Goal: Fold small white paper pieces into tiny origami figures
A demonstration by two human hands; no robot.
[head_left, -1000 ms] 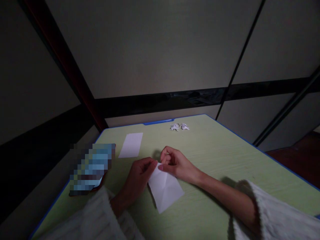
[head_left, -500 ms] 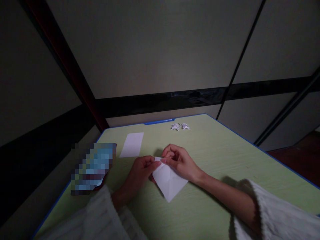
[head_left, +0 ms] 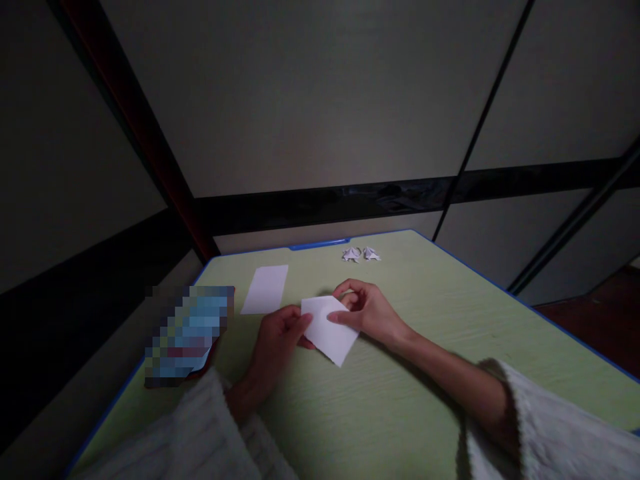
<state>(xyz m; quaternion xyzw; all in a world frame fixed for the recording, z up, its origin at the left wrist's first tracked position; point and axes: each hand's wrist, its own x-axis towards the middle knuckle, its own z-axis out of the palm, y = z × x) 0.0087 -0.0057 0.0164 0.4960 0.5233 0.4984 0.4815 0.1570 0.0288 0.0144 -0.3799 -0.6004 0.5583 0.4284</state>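
A white sheet of paper (head_left: 330, 333) is held between both hands above the table, a corner pointing toward me. My left hand (head_left: 280, 337) pinches its left edge, thumb on top and fingers mostly behind. On the right side, my right hand (head_left: 370, 310) grips the upper edge with the thumb flat on the paper and the other fingers curled behind. Whatever the fingertips do on the back of the sheet is hidden.
A second white paper (head_left: 265, 289) lies at the back left of the green table (head_left: 450, 300). Two small folded paper figures (head_left: 361, 254) sit near the far edge. At the left stands a pixelated device with a screen (head_left: 193, 333). Cabinet panels (head_left: 310, 100) rise behind the table.
The paper has been turned or tipped in my hands, so its outline looks shorter and squarer and the near corner is higher. My right fingers have shifted along the upper edge.
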